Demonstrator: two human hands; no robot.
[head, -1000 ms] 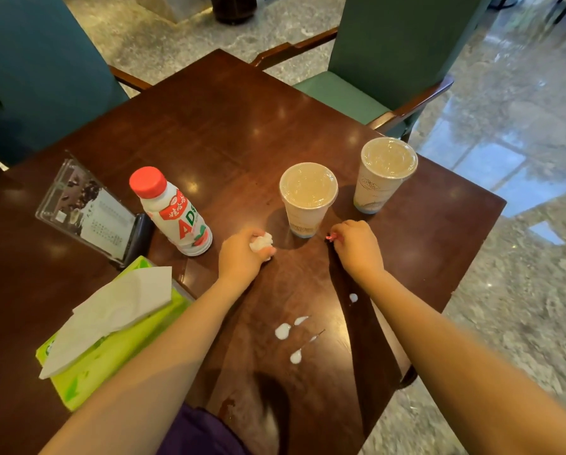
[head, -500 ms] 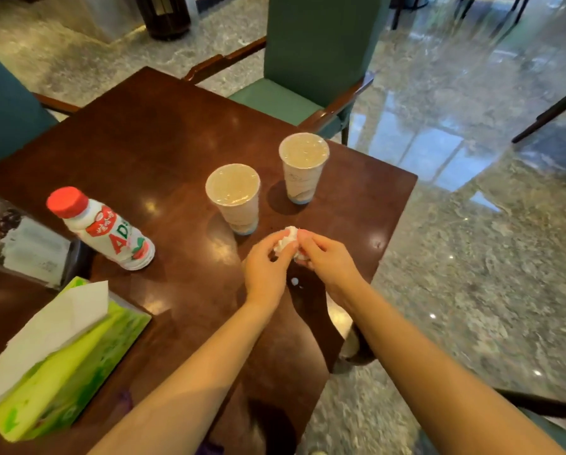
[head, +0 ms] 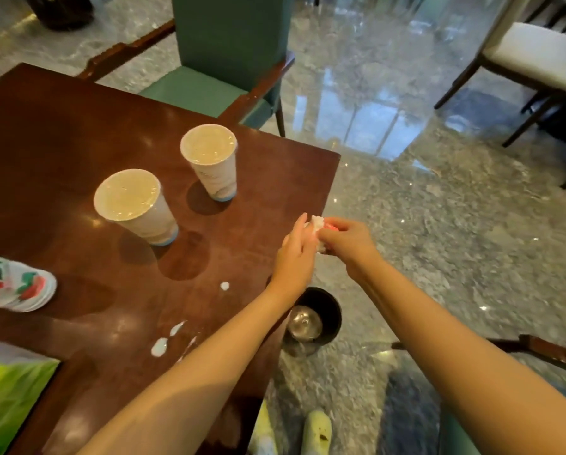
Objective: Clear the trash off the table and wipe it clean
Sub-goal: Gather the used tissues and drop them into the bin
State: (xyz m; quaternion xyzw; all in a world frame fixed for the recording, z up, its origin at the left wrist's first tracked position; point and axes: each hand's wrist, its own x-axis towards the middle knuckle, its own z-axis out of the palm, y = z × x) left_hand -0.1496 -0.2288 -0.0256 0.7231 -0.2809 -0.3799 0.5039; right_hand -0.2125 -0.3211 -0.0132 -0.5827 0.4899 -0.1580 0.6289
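Observation:
Both my hands meet at the right edge of the dark wooden table (head: 61, 133). My left hand (head: 296, 254) and my right hand (head: 349, 244) pinch a crumpled white tissue (head: 317, 224) between them, with a small red scrap (head: 332, 227) against it under my right fingers. Directly below them on the floor stands a black trash bin (head: 324, 310) with a shiny ball-like object inside. Two sealed paper cups (head: 137, 208) (head: 212, 162) stand on the table. White liquid drops (head: 163, 343) lie near the front edge.
A white bottle with red lettering (head: 15, 284) lies at the left edge, above a green tissue pack (head: 9, 395). A green chair (head: 222, 60) stands behind the table, a white-seated chair (head: 534, 57) at far right. My shoes (head: 314, 431) show on the marble floor.
My hands came together on the tissue and moved right, from beside the cups to the table's right edge above the bin. The view swung right, bringing the bin into sight.

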